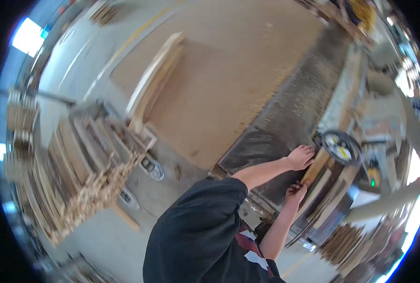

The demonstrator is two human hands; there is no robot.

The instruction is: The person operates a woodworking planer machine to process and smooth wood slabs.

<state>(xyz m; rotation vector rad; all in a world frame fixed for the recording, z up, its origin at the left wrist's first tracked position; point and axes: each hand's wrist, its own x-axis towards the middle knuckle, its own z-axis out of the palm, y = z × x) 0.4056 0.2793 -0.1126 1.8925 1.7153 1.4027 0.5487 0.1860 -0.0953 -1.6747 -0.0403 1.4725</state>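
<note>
A narrow wooden plank (319,162) lies along the right side of the dark machine table (285,111), close to a black handwheel. My left hand (301,157) rests palm down beside the plank's far part, its fingers slightly bent and apart. Nearer to my body, my right hand (296,191) holds the plank's near end, with its fingers closed at the edge. More wooden strips (316,191) lie to the right of the plank. Part of each hand's grip is blurred.
The black handwheel (341,147) stands just beyond my hands. A wide brown board surface (219,85) carries a long wooden piece (155,78). Stacked timber (82,155) stands at left, with shoes (151,167) beside it. More wood (344,243) is stacked at lower right.
</note>
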